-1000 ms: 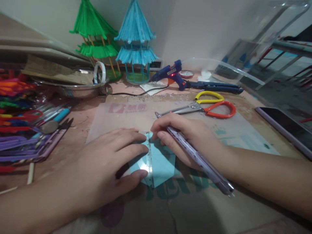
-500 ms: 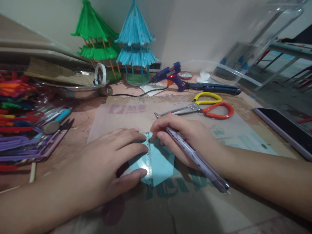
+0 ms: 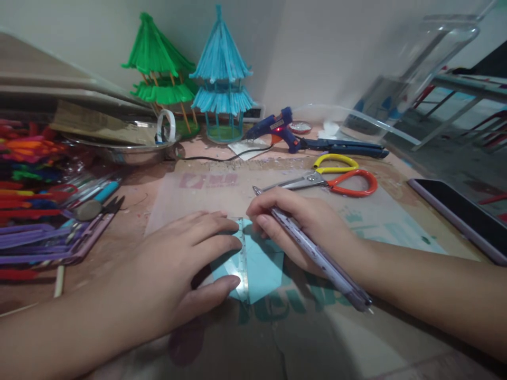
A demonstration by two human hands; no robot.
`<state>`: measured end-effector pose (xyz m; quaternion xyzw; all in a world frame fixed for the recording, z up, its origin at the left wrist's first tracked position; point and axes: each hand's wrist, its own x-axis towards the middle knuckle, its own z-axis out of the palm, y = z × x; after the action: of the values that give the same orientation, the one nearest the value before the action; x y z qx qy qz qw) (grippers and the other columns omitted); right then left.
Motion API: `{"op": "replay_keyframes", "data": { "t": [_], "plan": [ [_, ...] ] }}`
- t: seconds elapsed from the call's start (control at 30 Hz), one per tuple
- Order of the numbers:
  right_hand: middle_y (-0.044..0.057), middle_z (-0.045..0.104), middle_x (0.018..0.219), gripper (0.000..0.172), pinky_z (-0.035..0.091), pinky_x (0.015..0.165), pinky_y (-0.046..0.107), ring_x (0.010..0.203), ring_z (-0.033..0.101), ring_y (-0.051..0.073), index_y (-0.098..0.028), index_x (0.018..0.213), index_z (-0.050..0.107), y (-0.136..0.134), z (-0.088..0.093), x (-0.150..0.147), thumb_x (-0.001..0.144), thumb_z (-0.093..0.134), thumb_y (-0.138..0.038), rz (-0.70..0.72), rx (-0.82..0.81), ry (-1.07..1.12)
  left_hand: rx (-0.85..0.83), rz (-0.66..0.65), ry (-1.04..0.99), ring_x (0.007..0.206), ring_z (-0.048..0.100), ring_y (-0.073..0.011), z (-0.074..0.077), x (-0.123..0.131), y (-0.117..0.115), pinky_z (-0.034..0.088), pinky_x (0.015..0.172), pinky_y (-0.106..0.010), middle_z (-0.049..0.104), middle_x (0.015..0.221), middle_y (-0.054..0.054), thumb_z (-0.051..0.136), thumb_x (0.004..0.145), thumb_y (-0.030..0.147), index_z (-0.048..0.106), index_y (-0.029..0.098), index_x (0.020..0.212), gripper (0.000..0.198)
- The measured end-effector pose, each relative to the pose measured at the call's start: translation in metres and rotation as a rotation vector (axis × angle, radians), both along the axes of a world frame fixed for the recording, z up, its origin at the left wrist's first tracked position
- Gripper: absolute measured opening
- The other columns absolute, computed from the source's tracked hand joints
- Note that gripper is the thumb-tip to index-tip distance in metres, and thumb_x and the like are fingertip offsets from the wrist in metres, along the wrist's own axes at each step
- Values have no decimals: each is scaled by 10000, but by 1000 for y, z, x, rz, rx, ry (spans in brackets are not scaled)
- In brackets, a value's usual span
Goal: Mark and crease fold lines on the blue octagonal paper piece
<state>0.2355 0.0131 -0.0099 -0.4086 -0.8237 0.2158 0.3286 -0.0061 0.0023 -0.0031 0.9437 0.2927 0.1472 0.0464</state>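
A piece of light blue paper, with angled corners, lies flat in front of me. A clear ruler runs across it lengthwise. My left hand is spread palm down, its fingertips pressing on the ruler and the paper's left part. My right hand is closed around a purple pen. The pen slants across the hand, its metal cone end pointing away from me, off the paper. The right fingertips are at the paper's far edge by the ruler; whether they touch it I cannot tell.
Beyond the hands lie scissors with yellow and red handles, a blue glue gun and a phone at right. Green and blue tiered-roof models stand behind. A metal bowl and pipe cleaners are at left.
The view has tilted slightly, so the background sits a little lower. Both hands, the pen, the ruler and the paper hold nearly the same positions.
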Motion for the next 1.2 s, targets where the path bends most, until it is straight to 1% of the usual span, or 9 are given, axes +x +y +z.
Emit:
{"op": "replay_keyframes", "data": {
  "t": [0.17,0.4,0.5,0.6,0.77,0.87,1.03,1.2],
  "plan": [
    [10,771,883,112,541,701,298,744,716,182,-258,1006,641,0,0,0,999,529,-256,8,4,-9,21,-10,5,1186,706,-285,2,0,0,614,995,-433,733,1324,-110,552,1026,387,721,211,1175,286],
    [10,767,857,136,513,687,265,714,698,163,-229,1016,658,0,0,0,998,524,-235,18,38,-12,27,-6,6,1176,711,-274,1,0,1,613,985,-416,730,1323,-104,545,1026,382,714,217,1186,285],
    [3,766,853,138,503,680,247,711,696,151,-223,1014,662,2,-2,-1,998,525,-221,19,54,-8,22,-12,1,1180,706,-281,-1,0,0,609,990,-436,735,1308,-98,547,1028,384,715,219,1180,280],
    [1,771,867,142,501,674,235,718,703,144,-221,1008,665,4,-5,-1,996,524,-207,29,82,18,7,0,-7,1191,698,-293,-1,0,-1,603,994,-463,732,1307,-95,562,1018,370,715,224,1173,262],
    [7,775,854,148,504,644,239,689,701,147,-224,988,655,4,-9,-3,1000,508,-216,35,111,34,-51,6,-30,1179,697,-285,1,-1,-2,596,986,-446,723,1286,-97,591,991,333,707,214,1165,240],
    [11,772,834,149,509,631,246,662,695,149,-225,976,649,4,-9,-3,1002,503,-239,38,114,34,-61,2,-27,1195,687,-289,2,-1,-3,592,991,-446,715,1291,-111,599,984,321,701,201,1169,243],
    [10,772,836,157,526,663,256,689,712,157,-230,983,652,4,-8,-4,997,496,-240,35,105,32,-52,-9,-45,1176,689,-280,0,-1,-3,595,984,-447,714,1275,-113,573,995,321,692,197,1162,240],
    [9,766,836,153,523,652,247,690,720,151,-228,1005,646,4,-6,-2,1002,497,-261,39,91,53,-34,-18,-50,1182,693,-284,0,-3,-2,601,976,-454,720,1275,-116,561,1003,329,692,202,1164,243]
  ]
}}
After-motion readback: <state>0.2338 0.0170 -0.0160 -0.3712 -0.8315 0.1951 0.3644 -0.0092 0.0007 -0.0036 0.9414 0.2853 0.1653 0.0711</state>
